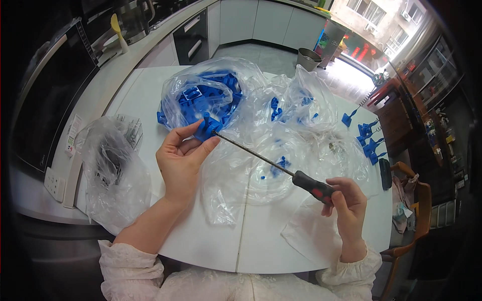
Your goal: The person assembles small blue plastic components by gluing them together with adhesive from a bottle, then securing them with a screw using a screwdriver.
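Head view: the left hand (182, 158) pinches a small blue plastic part (206, 128) between thumb and fingertips, while the right hand (345, 201) is closed around the black-and-red handle of a screwdriver (281, 166), whose shaft runs up-left so that its tip meets the part. Beyond the left hand lies a clear bag of blue parts (203, 98); crumpled plastic sheeting (281, 145) spreads between both hands on the white table (216, 241), and loose blue clips (369, 140) lie beyond the right hand.

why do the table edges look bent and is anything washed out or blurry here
Head view: the fisheye lens bows the white table edges and blackens the corners. Daylight through the window blows out the floor beside it, and glare streaks the clear plastic bags. The left hand, blue part and screwdriver in the right hand stay sharp.
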